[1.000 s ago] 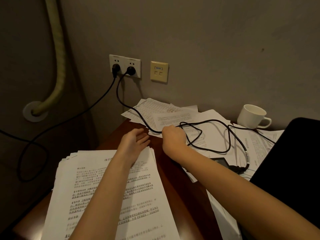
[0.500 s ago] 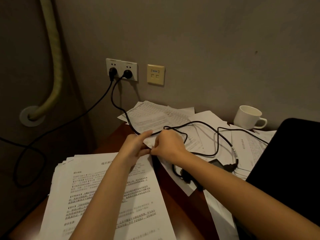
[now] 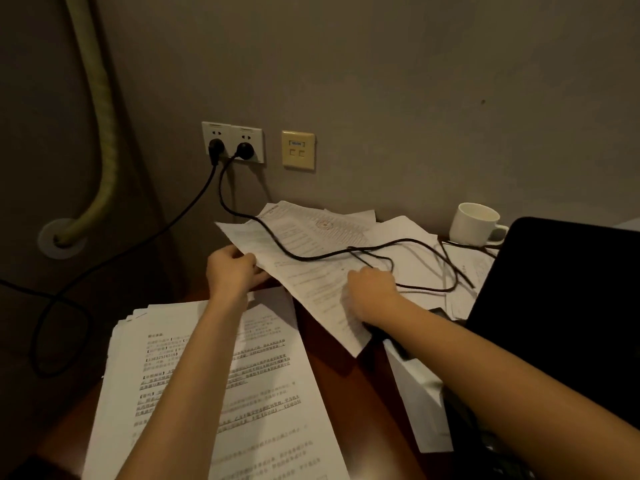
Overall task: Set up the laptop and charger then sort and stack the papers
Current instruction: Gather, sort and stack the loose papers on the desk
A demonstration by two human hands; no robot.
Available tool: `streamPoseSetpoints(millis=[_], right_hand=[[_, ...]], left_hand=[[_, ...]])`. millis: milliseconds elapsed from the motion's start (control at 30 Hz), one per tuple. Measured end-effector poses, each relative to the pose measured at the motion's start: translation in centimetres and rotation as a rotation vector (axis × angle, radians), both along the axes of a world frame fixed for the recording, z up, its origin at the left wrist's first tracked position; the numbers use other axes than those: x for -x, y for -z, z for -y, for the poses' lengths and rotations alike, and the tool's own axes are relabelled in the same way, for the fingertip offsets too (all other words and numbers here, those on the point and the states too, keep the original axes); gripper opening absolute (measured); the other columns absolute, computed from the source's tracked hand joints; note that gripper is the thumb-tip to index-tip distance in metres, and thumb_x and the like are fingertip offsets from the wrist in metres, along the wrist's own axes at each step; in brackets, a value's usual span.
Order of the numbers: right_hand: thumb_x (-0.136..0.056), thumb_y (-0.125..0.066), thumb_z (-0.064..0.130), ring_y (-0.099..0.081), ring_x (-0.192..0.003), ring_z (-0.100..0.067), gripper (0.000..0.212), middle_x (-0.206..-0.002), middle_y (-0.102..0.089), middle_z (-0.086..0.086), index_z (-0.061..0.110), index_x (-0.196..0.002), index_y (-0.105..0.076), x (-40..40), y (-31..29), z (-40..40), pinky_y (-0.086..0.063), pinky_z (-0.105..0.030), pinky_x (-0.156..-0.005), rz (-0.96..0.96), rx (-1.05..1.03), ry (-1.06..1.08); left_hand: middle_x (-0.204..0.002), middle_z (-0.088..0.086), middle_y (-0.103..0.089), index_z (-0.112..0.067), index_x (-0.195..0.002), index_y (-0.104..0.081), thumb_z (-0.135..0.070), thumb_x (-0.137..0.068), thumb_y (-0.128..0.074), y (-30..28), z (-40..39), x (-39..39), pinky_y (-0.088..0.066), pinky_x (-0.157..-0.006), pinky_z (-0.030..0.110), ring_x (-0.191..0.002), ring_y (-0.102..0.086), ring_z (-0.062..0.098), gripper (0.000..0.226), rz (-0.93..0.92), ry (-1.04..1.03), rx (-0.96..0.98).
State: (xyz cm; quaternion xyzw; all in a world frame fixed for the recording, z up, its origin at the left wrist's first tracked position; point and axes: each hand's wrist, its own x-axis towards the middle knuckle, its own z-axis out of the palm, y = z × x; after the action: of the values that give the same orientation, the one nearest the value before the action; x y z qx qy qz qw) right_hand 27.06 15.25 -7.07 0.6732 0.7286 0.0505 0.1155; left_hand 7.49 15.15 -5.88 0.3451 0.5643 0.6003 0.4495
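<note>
Stacked white printed pages (image 3: pixel 221 386) at near-left of dark wood surface (image 3: pixel 349 382). Left hand (image 3: pixel 232 271) pinching far-left edge of loose white printed sheet (image 3: pixel 311 271), long axis far-left to near-right. Right hand (image 3: pixel 372 289) curled on near-right end. Thin black charger cable (image 3: pixel 304 258) draped across.

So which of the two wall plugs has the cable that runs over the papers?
The right plug: its cable drapes across the loose sheets both hands hold. The left plug's cable drops off toward the floor.
</note>
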Motion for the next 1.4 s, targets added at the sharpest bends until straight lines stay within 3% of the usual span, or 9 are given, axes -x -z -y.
streamPoseSetpoints(millis=[167,267,367,467,667,800,1067,1233,1400], right_hand=[[-0.091,-0.047,0.018,-0.057,-0.108,-0.024,0.030,-0.121,-0.057,-0.006,0.011,-0.119,-0.056,0.1,-0.5,-0.9,-0.047,-0.033,-0.087,0.064,-0.029,-0.002],[-0.091,-0.048,0.013,-0.056,-0.108,-0.027,0.029,-0.119,-0.057,-0.010,0.011,-0.119,-0.056,1.3,-0.4,-1.7,-0.046,-0.035,-0.082,-0.070,-0.073,-0.211],[-0.095,-0.042,0.018,-0.056,-0.103,-0.029,0.029,-0.117,-0.058,-0.012,0.011,-0.121,-0.052,3.1,0.5,-3.2,-0.046,-0.037,-0.078,-0.223,0.038,-0.307],[-0.097,-0.040,0.022,-0.058,-0.096,-0.029,0.026,-0.110,-0.061,-0.012,0.009,-0.117,-0.051,4.9,1.5,-4.6,-0.043,-0.033,-0.068,-0.247,-0.004,-0.321],[-0.100,-0.035,0.014,-0.058,-0.097,-0.028,0.026,-0.109,-0.061,-0.013,0.007,-0.120,-0.050,6.1,2.8,-6.8,-0.036,-0.030,-0.065,-0.252,-0.151,-0.258],[-0.101,-0.036,0.021,-0.057,-0.097,-0.029,0.027,-0.108,-0.062,-0.013,0.005,-0.119,-0.049,5.8,2.9,-7.8,-0.044,-0.035,-0.077,-0.218,-0.172,-0.245],[-0.092,-0.051,0.010,-0.057,-0.105,-0.030,0.051,-0.120,-0.054,-0.015,0.006,-0.139,-0.032,6.4,0.8,-8.6,-0.041,-0.032,-0.068,-0.074,-0.034,-0.224],[-0.091,-0.050,0.004,-0.061,-0.095,-0.025,0.021,-0.107,-0.062,-0.009,0.008,-0.111,-0.057,5.1,1.4,-8.0,-0.044,-0.030,-0.071,-0.050,-0.244,-0.204],[-0.093,-0.051,0.012,-0.061,-0.089,-0.037,0.020,-0.095,-0.064,-0.019,0.001,-0.101,-0.064,3.2,-2.7,-9.7,-0.043,-0.035,-0.069,-0.454,-0.403,0.005]], left_hand=[[-0.080,0.005,-0.059,-0.011,-0.073,-0.053,0.005,-0.087,-0.042,-1.9,1.8,4.4,-0.053,-0.062,0.027,-0.081,-0.061,0.023,0.024,0.091,-0.211,-0.042],[-0.078,0.007,-0.056,-0.005,-0.090,-0.061,0.001,-0.090,-0.042,-0.7,2.6,7.8,-0.043,-0.061,0.030,-0.080,-0.056,0.027,0.020,0.013,-0.391,0.034],[-0.125,0.019,-0.054,-0.011,-0.142,-0.037,-0.007,-0.095,-0.047,1.1,3.6,9.7,-0.046,-0.082,0.039,-0.107,-0.057,0.033,0.049,-0.083,-0.415,0.184],[-0.149,0.011,-0.034,-0.032,-0.150,-0.015,-0.008,-0.088,-0.057,2.4,4.2,9.3,-0.046,-0.096,0.045,-0.123,-0.049,0.034,0.079,-0.113,-0.324,0.175],[-0.129,0.001,-0.052,-0.030,-0.129,-0.057,0.006,-0.081,-0.061,3.1,4.1,6.9,-0.052,-0.089,0.031,-0.109,-0.055,0.019,0.060,-0.332,-0.063,0.034],[-0.140,0.002,-0.047,-0.026,-0.133,-0.055,0.001,-0.084,-0.060,3.5,3.9,6.7,-0.051,-0.096,0.038,-0.115,-0.055,0.023,0.056,-0.375,0.014,0.100],[-0.138,0.002,-0.050,-0.023,-0.135,-0.054,-0.001,-0.089,-0.054,3.7,3.8,7.1,-0.058,-0.082,0.039,-0.102,-0.065,0.027,0.051,-0.219,0.055,0.149],[-0.135,-0.001,-0.052,-0.024,-0.133,-0.056,-0.002,-0.089,-0.055,3.5,4.0,6.9,-0.058,-0.080,0.034,-0.100,-0.065,0.022,0.049,-0.210,0.078,0.125],[-0.139,0.001,-0.051,-0.021,-0.134,-0.053,-0.014,-0.091,-0.060,3.2,4.4,6.6,-0.050,-0.098,0.039,-0.117,-0.057,0.021,0.044,-0.205,0.071,0.108]])
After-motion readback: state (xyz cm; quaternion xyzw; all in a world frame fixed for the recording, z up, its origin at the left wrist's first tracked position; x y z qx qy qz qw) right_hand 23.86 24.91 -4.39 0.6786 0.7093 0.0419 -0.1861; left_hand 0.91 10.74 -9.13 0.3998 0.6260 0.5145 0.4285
